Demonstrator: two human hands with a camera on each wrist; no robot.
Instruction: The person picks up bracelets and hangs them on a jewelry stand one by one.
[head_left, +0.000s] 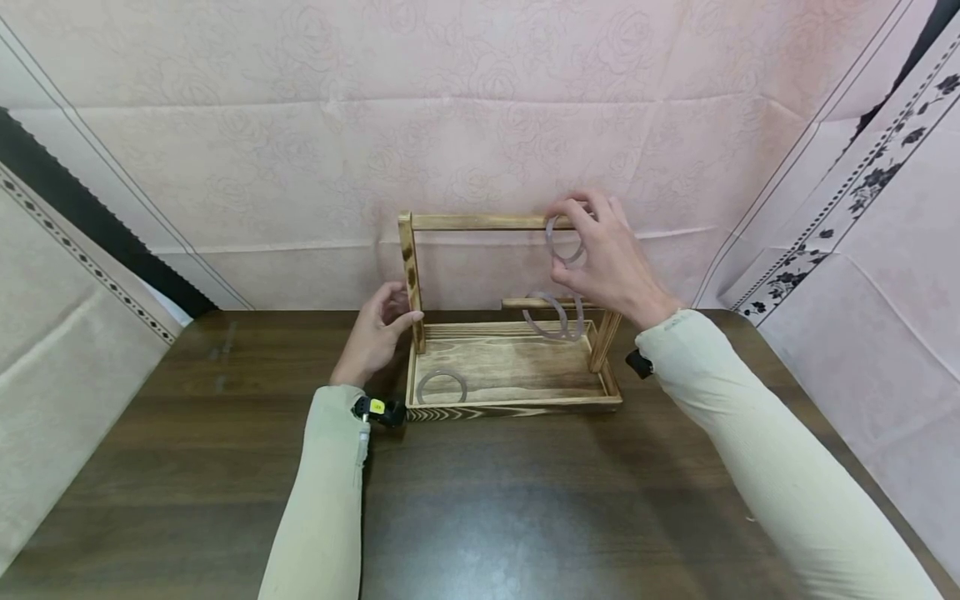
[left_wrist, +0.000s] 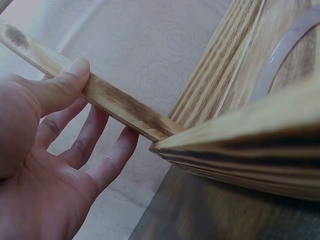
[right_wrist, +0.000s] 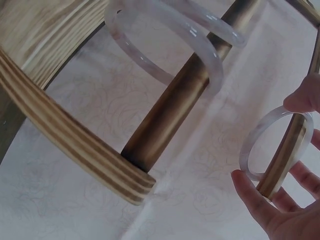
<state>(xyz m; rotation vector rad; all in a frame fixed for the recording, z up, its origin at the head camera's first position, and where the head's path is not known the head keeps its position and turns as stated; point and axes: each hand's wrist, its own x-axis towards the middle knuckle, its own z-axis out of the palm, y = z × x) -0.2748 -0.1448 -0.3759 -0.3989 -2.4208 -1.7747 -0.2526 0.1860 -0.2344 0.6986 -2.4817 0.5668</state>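
Note:
A wooden bangle stand has a shallow tray base (head_left: 517,408) and two horizontal bars. My left hand (head_left: 378,329) grips its left post (left_wrist: 120,102), thumb on one face and fingers behind. At the right end of the upper bar (head_left: 480,222), my right hand (head_left: 611,254) pinches a pale, translucent bangle (right_wrist: 245,150) between thumb and fingers. That bar's end shows through the ring. Two similar bangles (right_wrist: 217,70) hang on the lower bar (right_wrist: 170,112), below the right hand. Another bangle (head_left: 442,372) lies in the tray's left part, partly seen in the left wrist view.
The stand rests near the back edge of a dark brown wooden table (head_left: 480,500). A pale floral cloth (head_left: 480,150) hangs close behind it. The short right post (head_left: 604,342) carries the lower bar. More patterned cloth flanks the table on both sides.

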